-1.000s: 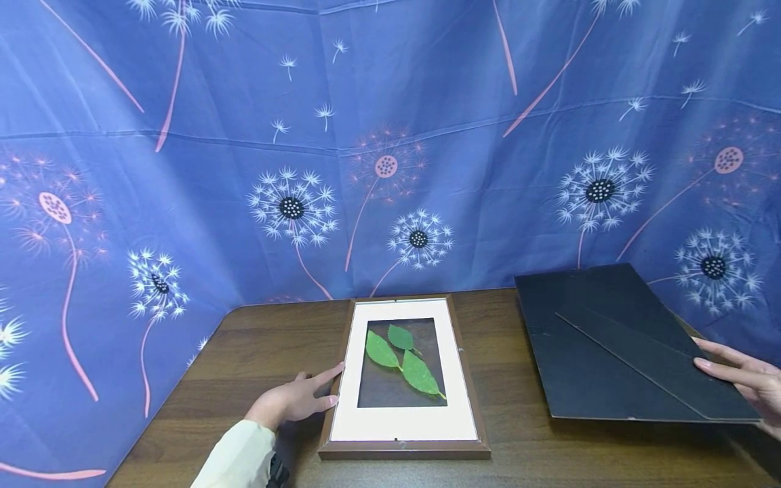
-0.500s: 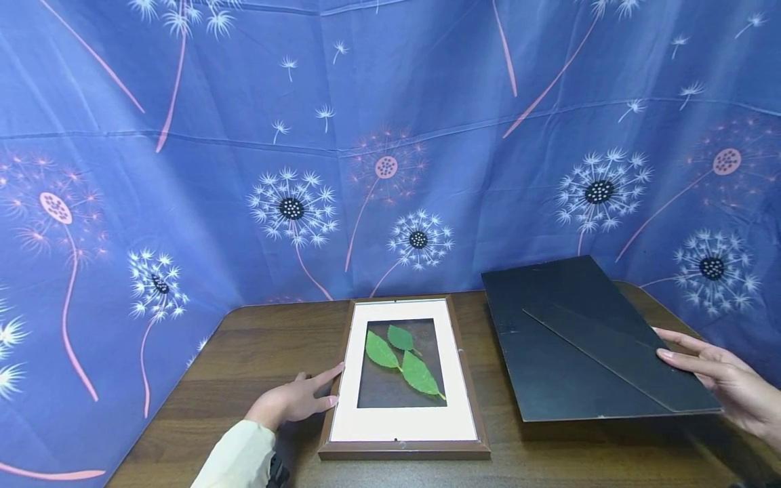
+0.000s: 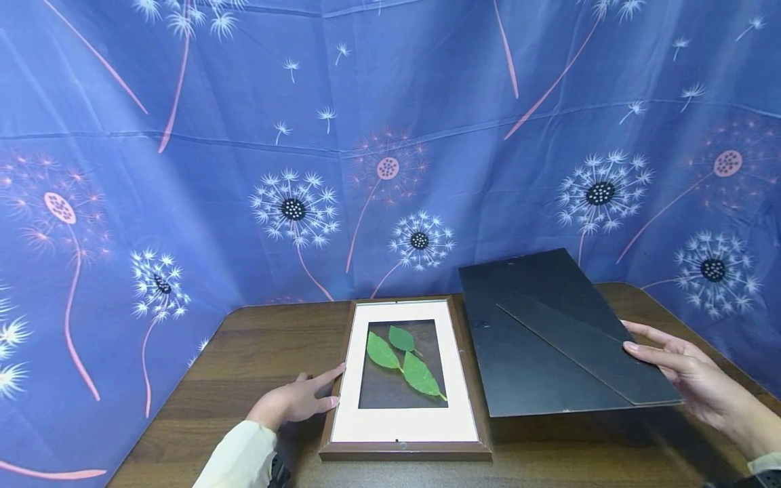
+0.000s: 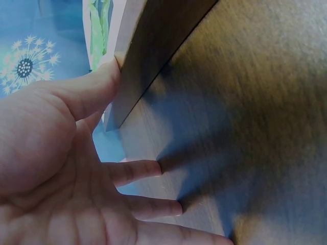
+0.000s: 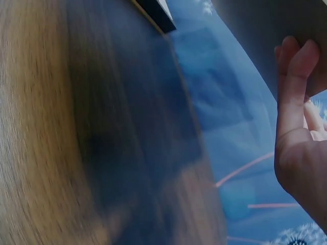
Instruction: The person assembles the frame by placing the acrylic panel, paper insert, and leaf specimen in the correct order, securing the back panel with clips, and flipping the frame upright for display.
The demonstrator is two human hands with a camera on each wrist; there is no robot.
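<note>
A brown picture frame (image 3: 405, 451) lies flat on the table, with a white mat (image 3: 404, 425) and green leaves (image 3: 421, 374) in its dark window. My left hand (image 3: 295, 401) touches the frame's left side. In the left wrist view its thumb (image 4: 94, 88) rests against the frame's edge, while several straight fingers reach to the tabletop. My right hand (image 3: 695, 379) pinches the right edge of a black backing board (image 3: 518, 359) that carries a folded easel leg (image 3: 586, 346). The board is held tilted above the table, right of the frame. In the right wrist view, fingers (image 5: 294, 102) lie under the board.
The wooden table (image 3: 244, 352) has its right edge close to my right hand. A blue cloth (image 3: 488, 169) printed with dandelions hangs behind and on both sides. One dark-edged corner (image 5: 156, 15) shows at the top of the right wrist view.
My right hand has carried the backing board leftward, from the table's right edge to close beside the frame. My left hand and the frame have stayed in place.
</note>
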